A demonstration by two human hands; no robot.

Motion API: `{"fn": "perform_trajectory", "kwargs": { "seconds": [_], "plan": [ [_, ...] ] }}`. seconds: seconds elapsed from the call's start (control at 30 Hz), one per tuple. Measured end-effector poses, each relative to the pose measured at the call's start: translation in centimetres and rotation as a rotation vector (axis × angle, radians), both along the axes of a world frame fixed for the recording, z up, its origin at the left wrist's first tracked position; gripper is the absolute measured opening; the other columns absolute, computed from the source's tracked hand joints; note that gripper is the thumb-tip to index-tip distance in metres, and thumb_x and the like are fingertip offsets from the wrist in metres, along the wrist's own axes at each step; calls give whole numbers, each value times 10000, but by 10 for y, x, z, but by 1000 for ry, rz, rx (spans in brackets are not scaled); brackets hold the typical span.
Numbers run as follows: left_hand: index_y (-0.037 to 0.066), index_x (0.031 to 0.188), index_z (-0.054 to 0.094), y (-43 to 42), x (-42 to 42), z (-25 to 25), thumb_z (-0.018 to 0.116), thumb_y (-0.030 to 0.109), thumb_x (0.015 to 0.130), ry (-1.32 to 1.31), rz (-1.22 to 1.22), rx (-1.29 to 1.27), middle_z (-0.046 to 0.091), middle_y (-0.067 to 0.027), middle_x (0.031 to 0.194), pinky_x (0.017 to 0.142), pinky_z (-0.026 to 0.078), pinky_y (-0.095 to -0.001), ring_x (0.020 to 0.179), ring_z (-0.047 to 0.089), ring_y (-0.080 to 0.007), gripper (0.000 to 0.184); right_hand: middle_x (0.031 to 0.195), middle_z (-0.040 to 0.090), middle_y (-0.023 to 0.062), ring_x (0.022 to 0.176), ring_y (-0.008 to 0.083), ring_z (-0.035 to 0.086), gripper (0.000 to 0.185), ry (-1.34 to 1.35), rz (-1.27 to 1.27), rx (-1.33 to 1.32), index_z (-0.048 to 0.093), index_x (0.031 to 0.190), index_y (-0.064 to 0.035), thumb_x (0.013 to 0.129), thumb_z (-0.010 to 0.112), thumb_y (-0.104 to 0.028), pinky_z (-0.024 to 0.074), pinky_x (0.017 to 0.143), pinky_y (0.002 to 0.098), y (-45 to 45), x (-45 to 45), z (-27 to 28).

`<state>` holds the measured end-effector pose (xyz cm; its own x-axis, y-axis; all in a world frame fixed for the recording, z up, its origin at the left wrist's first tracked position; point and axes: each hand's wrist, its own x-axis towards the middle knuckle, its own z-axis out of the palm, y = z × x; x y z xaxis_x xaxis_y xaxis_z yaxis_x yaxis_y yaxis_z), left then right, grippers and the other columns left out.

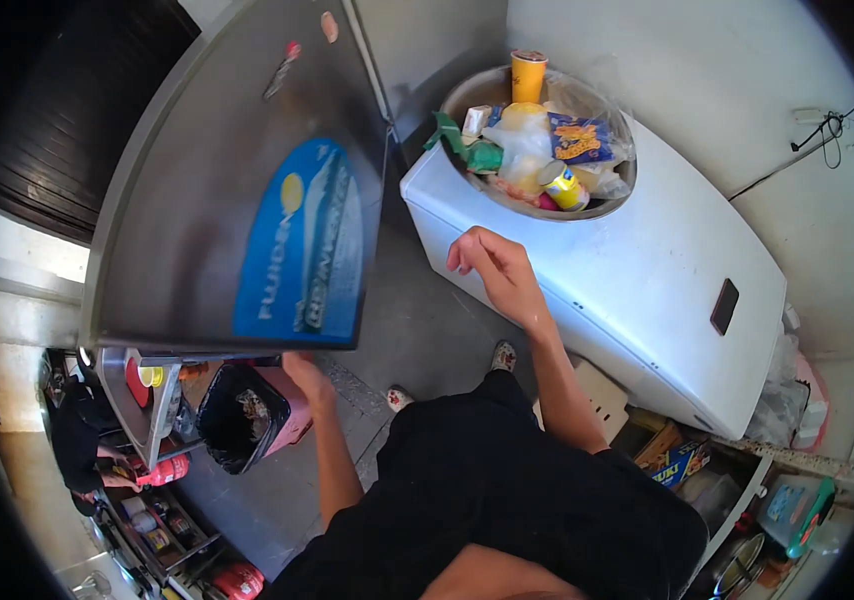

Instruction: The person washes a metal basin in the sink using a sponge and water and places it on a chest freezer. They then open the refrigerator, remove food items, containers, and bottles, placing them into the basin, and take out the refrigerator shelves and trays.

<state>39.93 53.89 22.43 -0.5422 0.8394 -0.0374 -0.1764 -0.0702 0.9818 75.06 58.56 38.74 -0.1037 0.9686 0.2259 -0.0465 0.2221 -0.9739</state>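
Note:
A grey refrigerator door (pixel 187 200) with a blue sticker (pixel 297 250) stands on the left. My left hand (pixel 307 378) is at its lower edge; the fingers are hidden behind the door, so their grip does not show. Beside the front edge of a white chest freezer (pixel 687 290), my right hand (pixel 495 268) hangs in the air, fingers curled in and nothing visible in them. On the freezer sits a large round metal basin (pixel 457 190) with a yellow cup (pixel 528 76), a purple packet (pixel 580 138), a yellow can (pixel 564 187) and plastic bags.
A black phone (pixel 724 306) lies on the freezer. A pink bin with a black liner (pixel 232 435) stands on the floor at left. Beyond it, a person in black (pixel 77 430) is near shelves. An open drawer (pixel 737 515) juts out at lower right.

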Motion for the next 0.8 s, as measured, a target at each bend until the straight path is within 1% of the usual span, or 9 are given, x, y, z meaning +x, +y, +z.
{"fn": "perform_trajectory", "kwargs": {
  "seconds": [0.13, 0.3, 0.43, 0.5, 0.57, 0.63, 0.7, 0.77, 0.8],
  "plan": [
    [-24, 1093, 592, -11, 16, 21, 500, 160, 950, 151, -215, -47, 589, -46, 1037, 830, 424, -257, 949, 523, -109, 251, 955, 572, 97, 818, 147, 538, 145, 97, -59, 323, 568, 926, -13, 846, 645, -107, 457, 707, 271, -36, -88, 36],
    [15, 1127, 599, -21, 11, 57, 553, 115, 920, 273, -722, 87, 594, -61, 1048, 793, 463, -271, 922, 570, -135, 235, 1084, 487, 176, 982, 260, 505, 650, -187, -446, 772, 480, 1077, -36, 580, 867, -198, 422, 850, 376, -53, -161, 86],
    [29, 1140, 592, -18, 2, 71, 614, 94, 866, 280, -935, 135, 587, -100, 1081, 802, 483, -305, 967, 595, -190, 283, 1054, 441, 130, 988, 231, 454, 682, -97, -698, 797, 438, 1062, -37, 603, 876, -288, 372, 879, 369, -42, -181, 81],
    [16, 1165, 567, -8, -8, 71, 638, 93, 848, 315, -947, 173, 559, -110, 1102, 828, 478, -305, 987, 590, -200, 334, 1064, 463, 147, 978, 231, 467, 579, 35, -521, 781, 467, 1065, -10, 728, 782, -361, 382, 876, 371, -42, -171, 70],
    [3, 1190, 541, 2, -16, 78, 661, 92, 830, 356, -967, 213, 531, -120, 1123, 855, 473, -305, 1007, 586, -210, 390, 935, 611, 176, 901, 238, 565, 372, 61, -424, 589, 607, 910, 33, 933, 535, -331, 426, 840, 360, -40, -148, 67],
    [-6, 1163, 537, 11, -29, 94, 736, 100, 758, 424, -934, 320, 521, -131, 1151, 855, 477, -311, 999, 588, -218, 464, 835, 684, 102, 794, 198, 638, 281, -479, -885, 377, 659, 917, 10, 952, 490, -212, 478, 747, 331, -6, -99, 50],
    [1, 1155, 551, 21, -46, 87, 759, 131, 730, 418, -946, 333, 544, -138, 1144, 838, 480, -320, 1005, 584, -229, 491, 846, 687, 151, 769, 256, 669, 288, -543, -1021, 222, 671, 958, -29, 924, 532, -279, 501, 726, 385, 63, -2, -19],
    [-4, 1145, 549, 33, -71, 70, 795, 165, 695, 560, -923, 312, 567, -153, 1120, 840, 475, -337, 1006, 581, -235, 540, 932, 673, 171, 839, 289, 657, 274, -1041, -998, -75, 670, 940, -26, 842, 613, -276, 498, 747, 381, 123, 93, -114],
    [-14, 1143, 531, 32, -88, 59, 807, 166, 687, 712, -909, 276, 566, -161, 1103, 858, 467, -345, 1000, 581, -231, 562, 939, 662, 199, 862, 344, 647, 436, -1081, -917, -218, 686, 906, -46, 789, 651, -465, 498, 759, 423, 142, 117, -147]
  ]
}}
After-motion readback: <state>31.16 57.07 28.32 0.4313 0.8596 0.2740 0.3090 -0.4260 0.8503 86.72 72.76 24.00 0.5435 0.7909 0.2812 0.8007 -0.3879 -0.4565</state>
